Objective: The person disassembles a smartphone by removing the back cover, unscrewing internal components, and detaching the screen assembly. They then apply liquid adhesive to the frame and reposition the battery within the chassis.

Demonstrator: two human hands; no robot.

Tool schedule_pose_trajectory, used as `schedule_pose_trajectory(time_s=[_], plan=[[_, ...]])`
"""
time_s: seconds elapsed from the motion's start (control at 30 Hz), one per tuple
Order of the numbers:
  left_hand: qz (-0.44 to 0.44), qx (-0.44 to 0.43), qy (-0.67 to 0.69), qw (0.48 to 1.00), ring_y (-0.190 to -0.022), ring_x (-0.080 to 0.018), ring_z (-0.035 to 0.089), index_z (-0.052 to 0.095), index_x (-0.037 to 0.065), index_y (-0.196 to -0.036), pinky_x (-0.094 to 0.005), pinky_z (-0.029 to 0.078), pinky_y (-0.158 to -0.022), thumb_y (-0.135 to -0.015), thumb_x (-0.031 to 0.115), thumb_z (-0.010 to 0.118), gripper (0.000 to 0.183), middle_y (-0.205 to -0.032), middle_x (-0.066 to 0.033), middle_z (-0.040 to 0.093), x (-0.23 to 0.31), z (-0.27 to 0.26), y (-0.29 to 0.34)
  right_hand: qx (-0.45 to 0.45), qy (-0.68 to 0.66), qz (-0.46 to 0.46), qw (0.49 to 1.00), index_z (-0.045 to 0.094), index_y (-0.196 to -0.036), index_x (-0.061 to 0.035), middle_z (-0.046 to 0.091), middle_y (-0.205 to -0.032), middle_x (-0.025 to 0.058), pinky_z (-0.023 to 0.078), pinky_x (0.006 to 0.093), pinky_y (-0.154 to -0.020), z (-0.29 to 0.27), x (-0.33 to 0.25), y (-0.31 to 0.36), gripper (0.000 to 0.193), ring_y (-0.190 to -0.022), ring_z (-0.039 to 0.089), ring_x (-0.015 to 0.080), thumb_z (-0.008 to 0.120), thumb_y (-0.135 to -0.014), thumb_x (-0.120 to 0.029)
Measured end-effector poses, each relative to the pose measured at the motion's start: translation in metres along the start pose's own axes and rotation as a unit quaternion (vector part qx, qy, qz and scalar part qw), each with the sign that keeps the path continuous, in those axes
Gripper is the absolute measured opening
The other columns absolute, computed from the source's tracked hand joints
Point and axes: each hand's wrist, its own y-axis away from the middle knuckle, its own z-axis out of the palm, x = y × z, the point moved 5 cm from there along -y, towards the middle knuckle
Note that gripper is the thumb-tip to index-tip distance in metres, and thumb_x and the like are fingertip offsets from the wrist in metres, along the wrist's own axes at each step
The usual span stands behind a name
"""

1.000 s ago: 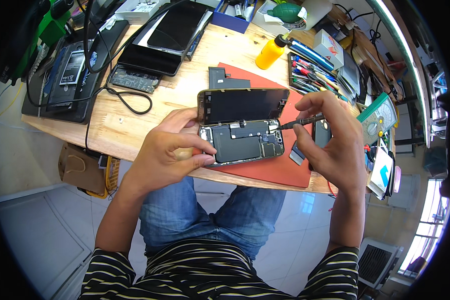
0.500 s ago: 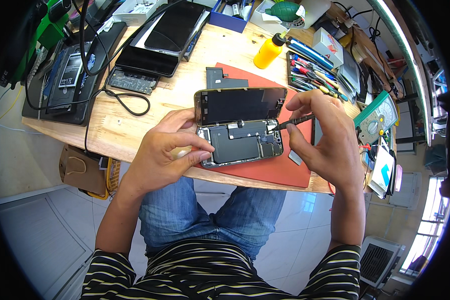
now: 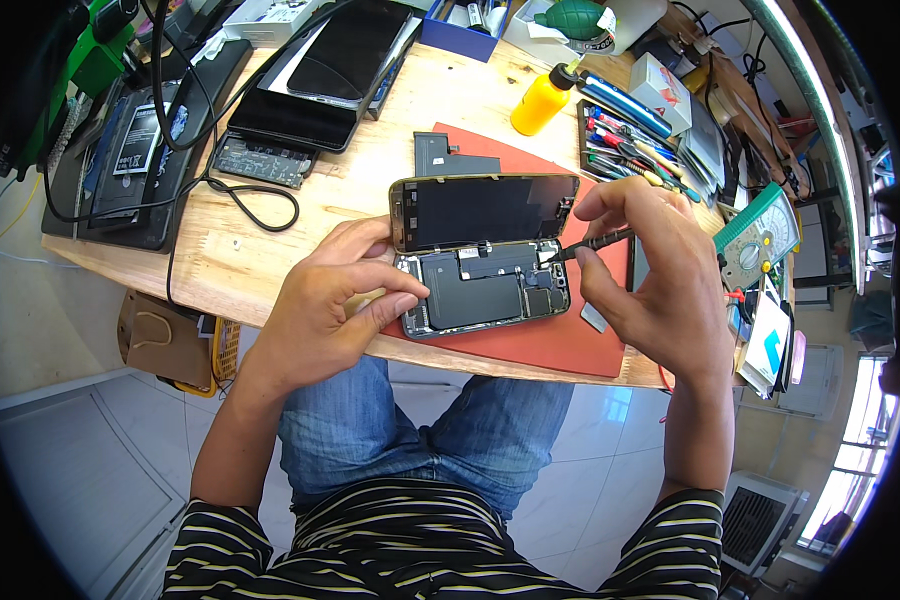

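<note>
An opened smartphone [image 3: 475,298] lies on the orange-red mat [image 3: 580,345], its inner parts and dark battery exposed. Its screen panel [image 3: 485,213] is tilted up along the far edge. My left hand [image 3: 335,300] grips the phone's left end, with fingers at the screen's edge and thumb and forefinger by the near housing. Pinched in my right hand [image 3: 655,275] is a slim dark tool [image 3: 602,242]. Its narrow tip reaches the phone's upper right inside; whether it touches there, I cannot tell. A flat dark L-shaped part [image 3: 452,157] lies beyond the screen.
A yellow bottle [image 3: 542,102] stands behind the mat, beside a tray of pens and tools [image 3: 625,150]. At right is a green analog meter [image 3: 760,240]. Stacked phones [image 3: 295,122], a circuit board [image 3: 265,162] and a looping black cable [image 3: 260,226] occupy the left.
The view has shifted very slightly. Both hands keep their grips on the phone and the tool, whose tip stays at the same area of the phone.
</note>
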Motion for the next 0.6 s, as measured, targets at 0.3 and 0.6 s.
schedule_pose_trajectory(time_s=[0.3,0.6], plan=[[0.003,0.003,-0.011,1.000,-0.122,-0.0344,0.061,0.080,0.004,-0.101,-0.0392,0.049,-0.103,-0.086,0.003,0.077,0.015,-0.134,-0.0205,0.064,0.0008,0.0006,0.0000,0.000,0.017,0.026,1.000,0.064,-0.103,-0.0061,0.067,-0.077,0.0053,0.048,0.0393,-0.090,0.0003,-0.0045,-0.0032,0.029,-0.078,0.068,0.0226,0.076,-0.076,-0.005],[0.007,0.001,-0.023,1.000,-0.125,-0.0352,0.060,0.080,0.004,-0.100,-0.0399,0.048,-0.103,-0.087,0.004,0.077,0.014,-0.135,-0.0208,0.064,0.0018,0.0003,-0.0002,0.004,0.011,-0.009,1.000,0.061,-0.104,-0.0093,0.065,-0.078,0.0048,0.048,0.0397,-0.079,0.0018,-0.0027,-0.0058,0.026,-0.078,0.068,0.0243,0.071,-0.081,-0.007]])
